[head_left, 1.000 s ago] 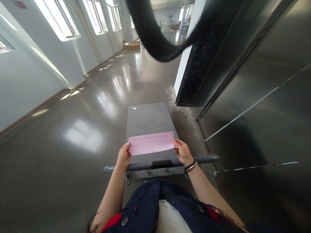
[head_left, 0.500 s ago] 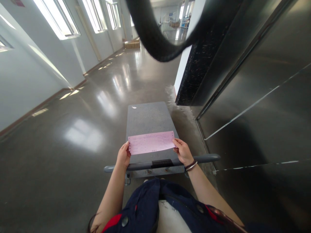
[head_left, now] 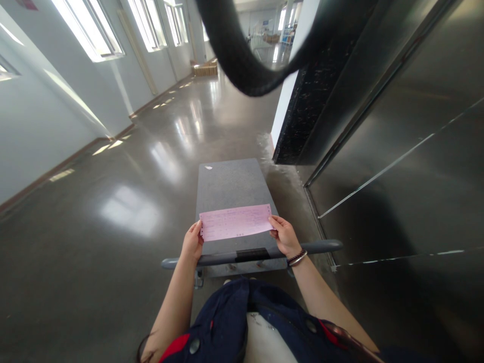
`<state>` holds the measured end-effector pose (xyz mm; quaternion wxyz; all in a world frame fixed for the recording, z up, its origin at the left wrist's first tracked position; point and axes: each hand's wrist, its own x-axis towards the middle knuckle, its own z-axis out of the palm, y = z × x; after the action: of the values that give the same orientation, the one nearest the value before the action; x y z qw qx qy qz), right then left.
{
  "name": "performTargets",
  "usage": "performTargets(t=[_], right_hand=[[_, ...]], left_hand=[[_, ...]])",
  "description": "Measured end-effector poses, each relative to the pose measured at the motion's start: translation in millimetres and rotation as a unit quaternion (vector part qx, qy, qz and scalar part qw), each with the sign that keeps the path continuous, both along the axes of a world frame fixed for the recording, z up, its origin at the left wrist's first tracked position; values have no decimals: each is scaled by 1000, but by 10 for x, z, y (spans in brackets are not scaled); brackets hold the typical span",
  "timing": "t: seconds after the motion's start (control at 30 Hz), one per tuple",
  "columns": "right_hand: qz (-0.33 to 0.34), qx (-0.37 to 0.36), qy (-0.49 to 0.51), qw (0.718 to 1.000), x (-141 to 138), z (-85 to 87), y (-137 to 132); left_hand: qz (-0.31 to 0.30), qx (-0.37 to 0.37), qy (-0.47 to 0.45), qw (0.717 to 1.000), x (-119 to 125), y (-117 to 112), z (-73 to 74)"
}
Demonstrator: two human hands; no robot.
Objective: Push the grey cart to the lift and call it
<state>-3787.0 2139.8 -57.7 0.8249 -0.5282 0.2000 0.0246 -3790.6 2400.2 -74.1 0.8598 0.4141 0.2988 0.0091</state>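
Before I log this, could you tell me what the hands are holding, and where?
A pink slip, by its short ends: left hand and right hand.

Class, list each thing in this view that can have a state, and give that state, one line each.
pink slip: held flat at both short ends
left hand: gripping the slip
right hand: gripping the slip
cart deck: unloaded but for a small white scrap
metal doors: shut

- Thin rectangular paper slip (head_left: 235, 222), centre of the frame: pale pink, faint darker print, a row of small punched holes along its left edge.
- Flat cart deck (head_left: 230, 184): speckled grey.
- Tubular cart handle (head_left: 321, 246): grey, with a black middle section.
- Polished floor (head_left: 113, 212), left: dark grey with white window glare.
- Garment (head_left: 227, 322), bottom: navy with red patches.
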Motion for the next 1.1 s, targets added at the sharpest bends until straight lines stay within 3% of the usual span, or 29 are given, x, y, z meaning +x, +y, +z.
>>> performTargets(t=[0.87,1.1], right_hand=[[-3,-8,0,1000,-4,26,14],[0,-8,-1,1000,0,2,9]], left_hand=[[-3,9,1,1000,2,-4,17],[19,-17,24,999,-1,-38,110]])
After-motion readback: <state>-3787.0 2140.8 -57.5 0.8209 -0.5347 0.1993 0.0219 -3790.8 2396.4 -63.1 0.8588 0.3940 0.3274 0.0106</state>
